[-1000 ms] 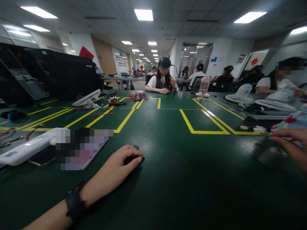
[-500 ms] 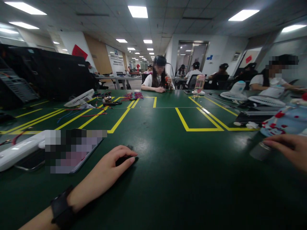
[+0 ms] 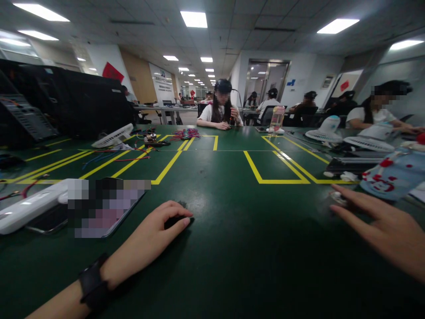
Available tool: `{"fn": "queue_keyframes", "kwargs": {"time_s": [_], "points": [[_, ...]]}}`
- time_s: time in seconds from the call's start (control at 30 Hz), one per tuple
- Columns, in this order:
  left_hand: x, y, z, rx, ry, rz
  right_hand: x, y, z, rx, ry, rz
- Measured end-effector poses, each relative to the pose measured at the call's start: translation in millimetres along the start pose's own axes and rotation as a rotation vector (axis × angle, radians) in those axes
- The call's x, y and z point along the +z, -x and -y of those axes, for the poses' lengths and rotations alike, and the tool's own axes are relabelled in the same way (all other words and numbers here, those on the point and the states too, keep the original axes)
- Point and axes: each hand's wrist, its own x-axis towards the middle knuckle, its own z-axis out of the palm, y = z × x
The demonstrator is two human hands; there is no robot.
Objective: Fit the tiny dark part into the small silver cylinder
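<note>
The left hand [image 3: 151,241] lies curled over a small black object [image 3: 175,220], pinning it to the green surface [image 3: 232,248]; the right hand [image 3: 381,226] hovers spread, fingers extended.

No text, label, brand or number could be read. The white wall board [image 3: 164,82] at the upper left centre of the frame bore lettering too small and blurred to make out, as did the red sign [image 3: 112,71] to its left and the blue mark [image 3: 291,82] beside the door.
</note>
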Motion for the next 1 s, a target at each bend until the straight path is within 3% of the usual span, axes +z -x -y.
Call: {"fn": "queue_keyframes", "kwargs": {"time_s": [0.17, 0.23, 0.3, 0.47, 0.67, 0.83, 1.0], "points": [[1.0, 0, 4, 0.016, -0.009, -0.011, 8, -7, 130, -0.393, -0.337, 0.166], [0.4, -1, 6, 0.015, -0.02, -0.023, 14, -8, 162, -0.456, -0.43, 0.263], [-0.3, -2, 6, -0.004, -0.032, -0.032, 20, -8, 178, -0.46, -0.486, 0.313], [7.3, -7, -25, -0.002, -0.001, -0.061, 34, -4, 177, -0.402, -0.593, 0.358], [30.8, -18, -86, 0.249, 0.123, 0.005, 43, -1, 174, -0.216, -0.77, 0.367], [37.9, -23, -93, 0.252, 0.134, -0.026, 46, -3, 176, -0.191, -0.811, 0.385], [31.6, -21, -90, 0.265, 0.148, -0.098, 41, -2, 172, -0.212, -0.749, 0.382]]}}
